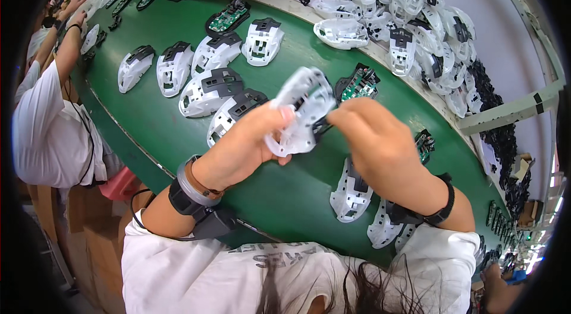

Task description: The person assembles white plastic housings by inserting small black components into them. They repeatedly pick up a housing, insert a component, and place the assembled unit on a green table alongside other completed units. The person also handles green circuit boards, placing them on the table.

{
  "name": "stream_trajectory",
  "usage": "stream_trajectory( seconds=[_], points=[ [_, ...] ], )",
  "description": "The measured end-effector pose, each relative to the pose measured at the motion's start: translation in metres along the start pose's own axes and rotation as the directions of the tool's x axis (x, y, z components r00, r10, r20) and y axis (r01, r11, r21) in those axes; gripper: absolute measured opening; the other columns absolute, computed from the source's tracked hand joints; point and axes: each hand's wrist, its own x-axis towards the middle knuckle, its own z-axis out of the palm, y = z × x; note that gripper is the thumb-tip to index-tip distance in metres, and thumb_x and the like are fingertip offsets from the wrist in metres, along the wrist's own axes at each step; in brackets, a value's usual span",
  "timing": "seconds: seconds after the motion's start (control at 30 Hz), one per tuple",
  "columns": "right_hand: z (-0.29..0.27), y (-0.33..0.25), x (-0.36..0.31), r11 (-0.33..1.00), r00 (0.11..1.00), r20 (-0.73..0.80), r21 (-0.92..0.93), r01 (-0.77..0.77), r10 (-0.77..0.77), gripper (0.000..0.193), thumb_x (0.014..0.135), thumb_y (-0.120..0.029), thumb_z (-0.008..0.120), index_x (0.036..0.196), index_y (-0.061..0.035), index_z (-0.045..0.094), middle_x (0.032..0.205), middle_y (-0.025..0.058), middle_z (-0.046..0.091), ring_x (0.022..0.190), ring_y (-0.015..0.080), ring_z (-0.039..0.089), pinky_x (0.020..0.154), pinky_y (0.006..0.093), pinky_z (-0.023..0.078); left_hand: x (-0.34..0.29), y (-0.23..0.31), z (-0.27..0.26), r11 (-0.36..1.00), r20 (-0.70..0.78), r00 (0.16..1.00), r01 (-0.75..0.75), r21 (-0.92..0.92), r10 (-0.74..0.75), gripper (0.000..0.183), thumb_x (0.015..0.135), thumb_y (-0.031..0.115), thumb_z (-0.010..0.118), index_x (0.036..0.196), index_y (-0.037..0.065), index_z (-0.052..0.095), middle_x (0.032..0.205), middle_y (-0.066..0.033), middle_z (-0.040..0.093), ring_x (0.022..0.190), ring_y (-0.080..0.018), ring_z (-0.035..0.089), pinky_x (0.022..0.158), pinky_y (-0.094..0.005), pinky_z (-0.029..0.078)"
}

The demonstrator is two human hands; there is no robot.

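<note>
The thumb and fingers of the left hand [248,137] are closed around a white shell [302,121], the thumb pressed along its near left side and the other fingers curled beneath it. The shell is held tilted above the green tabletop [279,195], its cut-outs and small holes showing. At its right edge, the right hand [377,138] has its fingers bent and drawn together near a dark piece [322,129]; they overlap the edge and blur a little, so I cannot tell whether they grip that piece or only touch there.

A strapped grey cuff [191,190] circles the left wrist, and a black band [444,202] the right. Just beyond the right hand sits a green circuit board [360,84] on a black base; another board [424,145] shows partly behind that hand. Below the right hand lies a white shell with a dark top [351,194]. To the left, a cluster of similar shells [175,68] spreads over the tabletop, with a board on a dark base [229,17] behind them.

Along the far ledge, more white shells are heaped in a pile [419,31], beside a mass of black parts [502,113]. At far left, a co-worker's hand [77,15] is over the tabletop.
</note>
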Motion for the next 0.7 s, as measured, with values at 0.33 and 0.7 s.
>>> stream_trajectory(
  seconds=[0.33,0.7],
  points=[
    [0.021,0.002,0.010,0.997,0.999,-0.026,0.059,0.040,-0.038,0.019,0.065,-0.003,0.062,0.083,-0.0028,0.056,0.081,0.0093,0.049,0.072,0.0232,0.053,0.062,0.0337,0.046,-0.001,-0.001,0.004,0.971,-0.086,0.991,-0.080,0.224,0.101,0.049,0.090,0.012,0.056,0.134,0.000,0.039,0.120,-0.0066,0.054,0.101,-0.0106,0.054,0.085,-0.0269,0.046],
    [0.025,-0.009,0.011,0.992,0.999,-0.010,-0.119,-0.042,0.042,0.015,0.062,-0.003,0.061,0.074,-0.0031,0.052,0.076,0.0083,0.045,0.068,0.0221,0.048,0.059,0.0341,0.041,-0.001,-0.008,0.013,0.845,-0.142,0.920,-0.264,0.465,0.365,0.049,0.080,-0.002,0.055,0.128,0.002,0.045,0.111,-0.0050,0.055,0.098,-0.0092,0.053,0.086,-0.0253,0.046]
  ],
)
